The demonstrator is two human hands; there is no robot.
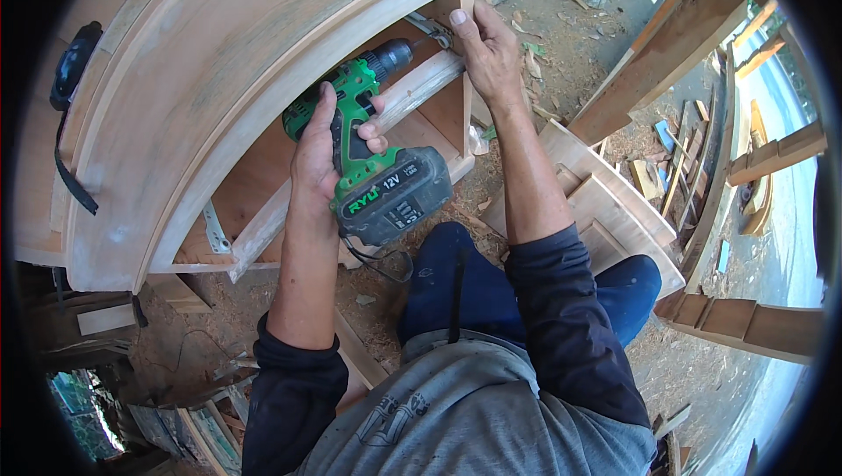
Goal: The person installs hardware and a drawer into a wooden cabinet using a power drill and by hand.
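Observation:
My left hand [314,150] is wrapped round the grip of a green and black cordless drill [355,108] with a bulky black battery at its base. The drill's chuck points up and right, into an opening of the pale wooden cabinet [219,117], close to a metal drawer slide [428,29]. My right hand [493,55] grips the cabinet's side panel [467,112] near the slide, thumb on the near face and the other fingers mostly hidden behind it. A wooden rail [421,90] runs across the opening beneath the drill.
Another metal slide [216,229] sits at the opening's left end. A black object with a strap [74,68] lies on the cabinet top. Panelled wooden drawer fronts or doors [605,204] lean right of my knees. Timber frames [675,46], offcuts and shavings surround me.

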